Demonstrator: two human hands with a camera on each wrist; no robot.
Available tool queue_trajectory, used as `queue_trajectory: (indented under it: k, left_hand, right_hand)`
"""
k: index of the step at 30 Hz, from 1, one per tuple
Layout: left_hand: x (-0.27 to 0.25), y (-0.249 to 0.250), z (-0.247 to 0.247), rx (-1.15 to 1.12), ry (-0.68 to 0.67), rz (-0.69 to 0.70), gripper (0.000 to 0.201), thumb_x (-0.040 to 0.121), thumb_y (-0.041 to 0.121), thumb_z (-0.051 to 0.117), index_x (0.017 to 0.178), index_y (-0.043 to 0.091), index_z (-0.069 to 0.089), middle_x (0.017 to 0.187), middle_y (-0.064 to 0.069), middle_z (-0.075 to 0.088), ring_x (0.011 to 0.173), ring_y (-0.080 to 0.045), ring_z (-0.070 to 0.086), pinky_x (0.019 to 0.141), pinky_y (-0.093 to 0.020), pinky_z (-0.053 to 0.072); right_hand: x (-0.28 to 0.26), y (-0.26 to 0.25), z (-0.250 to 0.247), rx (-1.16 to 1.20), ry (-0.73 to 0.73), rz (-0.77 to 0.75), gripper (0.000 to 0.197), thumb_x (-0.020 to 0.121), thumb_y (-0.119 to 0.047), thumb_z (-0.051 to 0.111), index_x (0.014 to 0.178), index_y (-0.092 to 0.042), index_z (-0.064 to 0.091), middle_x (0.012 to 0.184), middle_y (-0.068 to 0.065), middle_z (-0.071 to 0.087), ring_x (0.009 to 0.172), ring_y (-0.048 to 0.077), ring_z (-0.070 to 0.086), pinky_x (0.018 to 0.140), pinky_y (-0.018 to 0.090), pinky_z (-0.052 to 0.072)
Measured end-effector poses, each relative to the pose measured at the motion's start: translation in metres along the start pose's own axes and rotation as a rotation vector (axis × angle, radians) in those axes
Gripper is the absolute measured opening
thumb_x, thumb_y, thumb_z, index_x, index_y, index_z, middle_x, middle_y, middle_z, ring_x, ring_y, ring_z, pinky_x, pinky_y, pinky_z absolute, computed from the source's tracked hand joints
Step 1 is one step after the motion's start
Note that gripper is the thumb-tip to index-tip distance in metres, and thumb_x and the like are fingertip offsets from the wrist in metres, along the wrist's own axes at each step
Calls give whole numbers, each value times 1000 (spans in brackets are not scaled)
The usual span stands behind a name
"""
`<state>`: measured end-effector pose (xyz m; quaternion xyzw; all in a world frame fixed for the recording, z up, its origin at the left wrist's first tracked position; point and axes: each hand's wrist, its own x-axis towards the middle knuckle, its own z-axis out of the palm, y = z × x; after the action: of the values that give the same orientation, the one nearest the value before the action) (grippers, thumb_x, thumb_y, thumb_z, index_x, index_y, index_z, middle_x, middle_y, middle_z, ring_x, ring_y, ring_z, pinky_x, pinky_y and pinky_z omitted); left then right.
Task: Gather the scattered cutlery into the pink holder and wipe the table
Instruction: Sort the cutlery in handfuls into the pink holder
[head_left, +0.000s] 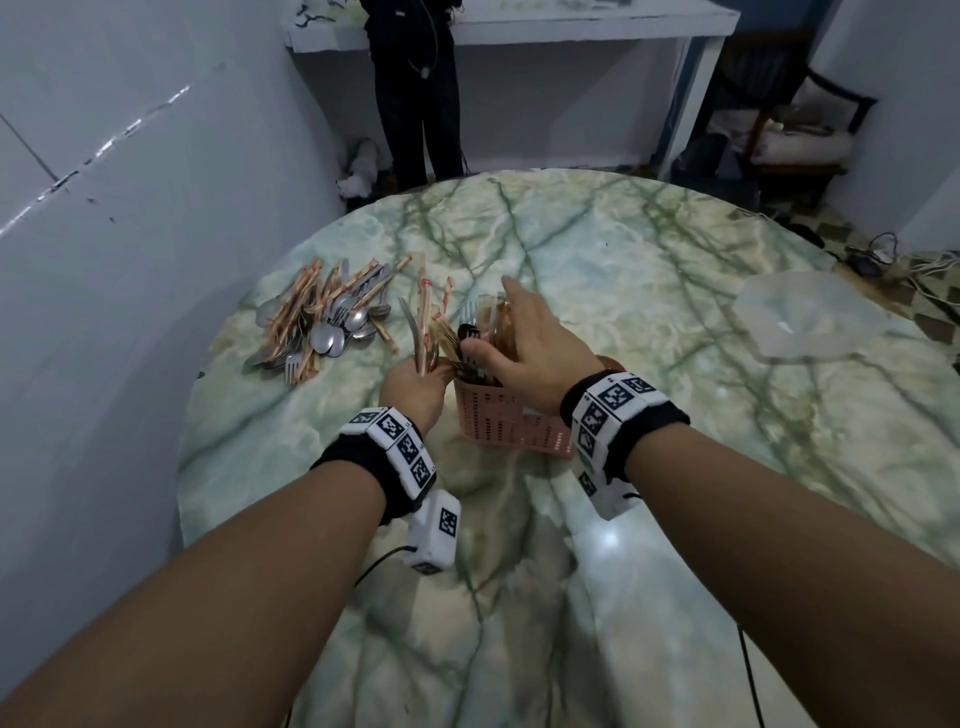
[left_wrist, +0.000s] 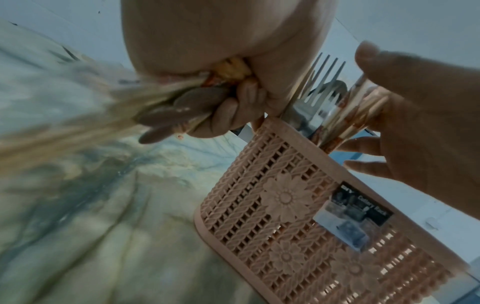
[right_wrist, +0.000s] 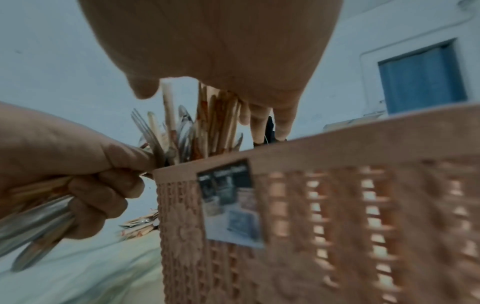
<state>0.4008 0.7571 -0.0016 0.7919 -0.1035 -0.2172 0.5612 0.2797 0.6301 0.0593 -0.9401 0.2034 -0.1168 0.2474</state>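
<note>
The pink lattice holder (head_left: 493, 421) (left_wrist: 285, 216) (right_wrist: 337, 205) stands on the green marble table (head_left: 623, 249), with forks, spoons and wrapped chopsticks upright in it (right_wrist: 182, 133). My left hand (head_left: 415, 384) (left_wrist: 233, 115) (right_wrist: 78, 156) grips a bundle of spoons and wrapped chopsticks (head_left: 423, 332) (left_wrist: 182, 111), pressed against the holder's left rim. My right hand (head_left: 524, 348) (left_wrist: 428, 123) (right_wrist: 233, 61) reaches over the holder. Its thumb and fingers close around the standing chopsticks (left_wrist: 363, 107), with the forefinger stretched out. A pile of loose cutlery (head_left: 322, 322) lies at the table's left.
A pale translucent sheet or cloth (head_left: 810, 322) lies on the table at the right. A person in dark clothes (head_left: 415, 93) stands beyond the far edge by a white counter (head_left: 571, 26). A wall runs close on the left. Cables (head_left: 883, 254) lie on the floor at right.
</note>
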Motion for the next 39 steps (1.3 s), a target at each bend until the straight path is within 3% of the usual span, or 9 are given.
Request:
queue_trajectory:
  k: [3,4,8,14,20,23,25,30,39]
  left_hand:
    - [0,-1,-8,59,-13,29,20,91,38,72,82,21,66,66,-3,62,68,-31,63,70,-40,47]
    - [1,-2,-13,63,-6,37,22,91,40,72,87,19,68,70,-5,65,91,-35,67,71,-41,49]
    - [0,-12,-37,117,41,40,41,97,53,57,84,15,67,68,2,60,66,-23,56,72,-33,43]
    - [-46,-22,-54,70,-20,238,16,105,30,49,107,22,63,77,-3,64,68,-21,63,72,-39,55]
    - [-105,2,-45,36,-224,485,25,107,13,44,126,27,53,95,-2,71,89,-19,73,84,-32,57]
    - [-126,30,-21,-47,-311,531,17,107,11,44,119,20,51,86,5,65,79,-12,68,69,-24,56]
    - [-129,49,1,-141,-297,536,13,106,15,48,118,11,50,89,8,63,80,-8,66,70,-23,55]
    - [-108,80,52,-209,-257,550,27,96,46,54,103,20,51,77,1,51,69,-21,52,72,-58,51]
    - [-81,97,99,-30,-44,653,16,108,31,41,115,17,38,76,-7,60,66,-25,65,66,-47,53]
  right_hand:
    - [-9,17,-4,3,57,-13,123,78,-88,50,161,-21,-11,164,14,24,144,30,38,116,47,37]
    - [-14,25,-6,-29,76,-6,128,75,-91,51,161,-19,-11,163,15,25,144,31,38,116,49,35]
    - [-38,62,-17,-164,-93,97,140,62,-96,55,161,-21,-10,161,13,24,140,31,40,114,49,38]
    - [-47,77,-4,-252,-154,135,85,74,-51,81,142,-21,39,127,2,51,111,21,57,85,30,46]
    - [-48,79,2,-235,-113,132,83,71,-49,82,138,-20,42,123,1,52,108,21,55,90,33,48]
    - [-47,78,3,-232,-110,140,84,70,-49,83,138,-19,42,123,2,51,108,23,55,94,36,48]
    - [-47,78,4,-229,-103,143,83,70,-49,83,136,-19,42,122,3,51,107,24,56,95,38,49]
    - [-50,76,9,-239,-57,137,81,70,-48,82,135,-15,45,121,7,52,103,29,57,93,38,44]
    - [-50,75,6,-248,-73,113,70,74,-47,79,126,-11,47,117,7,51,101,26,54,93,34,42]
